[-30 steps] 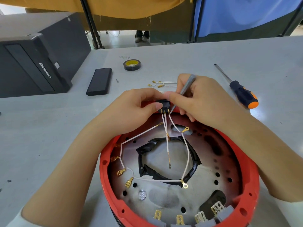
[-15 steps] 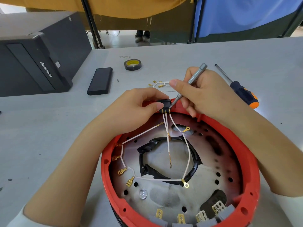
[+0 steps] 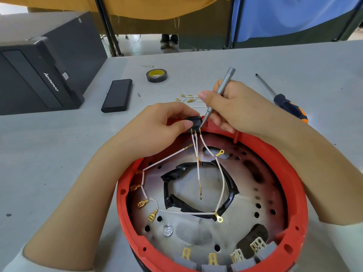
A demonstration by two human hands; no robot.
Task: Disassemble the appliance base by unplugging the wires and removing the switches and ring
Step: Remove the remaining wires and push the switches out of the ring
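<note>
While left hand (image 3: 157,126) pinches switch (image 3: 193,121), right hand (image 3: 233,108) grips tool (image 3: 221,91)

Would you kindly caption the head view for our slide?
Left hand holds black switch at red base rim; right hand works it with slim tool.

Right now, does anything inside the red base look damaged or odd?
Yes. The metal plate shows dark scorch-like patches near its right-hand holes, and the black ring at the centre looks crumpled and uneven rather than round. Several white wires lie loose with bare terminals.
</note>
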